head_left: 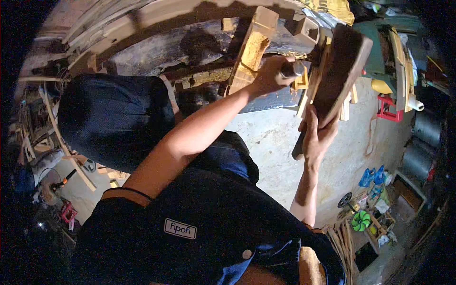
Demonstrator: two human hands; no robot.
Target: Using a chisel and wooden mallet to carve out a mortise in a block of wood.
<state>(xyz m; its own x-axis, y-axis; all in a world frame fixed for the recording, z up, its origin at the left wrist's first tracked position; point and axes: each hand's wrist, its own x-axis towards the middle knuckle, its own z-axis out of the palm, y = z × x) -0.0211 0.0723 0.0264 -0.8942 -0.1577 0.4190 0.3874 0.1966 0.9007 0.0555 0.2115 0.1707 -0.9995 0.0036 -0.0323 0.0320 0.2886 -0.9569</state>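
Note:
My left hand [270, 76] is wrapped round what looks like a chisel [292, 69]; its round handle end faces up, and its blade is hidden below my fist. Beside and partly under that hand lies a pale wooden block [256, 45] with a rough yellowish patch, crossing the dark bench at a slant. To the right, my right hand [319, 135] grips a wooden mallet [341, 71] by its handle. The long dark mallet head is raised over the right end of the bench, and the handle's end pokes out below my fingers.
A large timber [161, 21] runs along the far side of the bench. Timber strips [401, 66] and a red plastic stool [389, 109] stand to the right. Lower right are blue bags [373, 176], a green fan [361, 221] and wood scraps. Dark cloth covers my leg [116, 118].

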